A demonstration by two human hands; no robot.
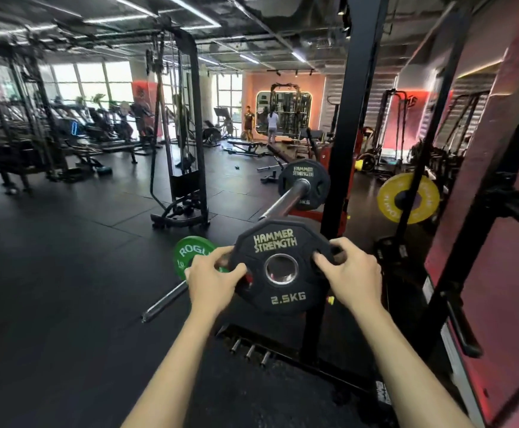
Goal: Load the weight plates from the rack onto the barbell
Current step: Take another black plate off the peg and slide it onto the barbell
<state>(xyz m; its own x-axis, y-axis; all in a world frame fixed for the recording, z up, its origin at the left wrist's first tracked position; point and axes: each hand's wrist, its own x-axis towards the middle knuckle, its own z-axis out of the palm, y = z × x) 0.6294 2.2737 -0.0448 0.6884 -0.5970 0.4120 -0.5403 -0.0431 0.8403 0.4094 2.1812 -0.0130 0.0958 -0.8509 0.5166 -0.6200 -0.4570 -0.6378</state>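
1. The room is dim, and the black floor (66,242) looks very dark.
2. Bright daylight comes through the far windows (91,78) and washes them out white.
3. Ceiling strip lights (190,10) glow.
4. Edges bend; far things look fuzzy.

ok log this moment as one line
step: carrying plate to bar | left hand: grips 2.5kg plate | right hand: grips same plate | barbell sleeve: one black plate on | plate hole: not yet on sleeve

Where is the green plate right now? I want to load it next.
The green plate sits low on the floor left of centre in the head view, partly behind the left hand and the 2.5 kg plate, on a bar.
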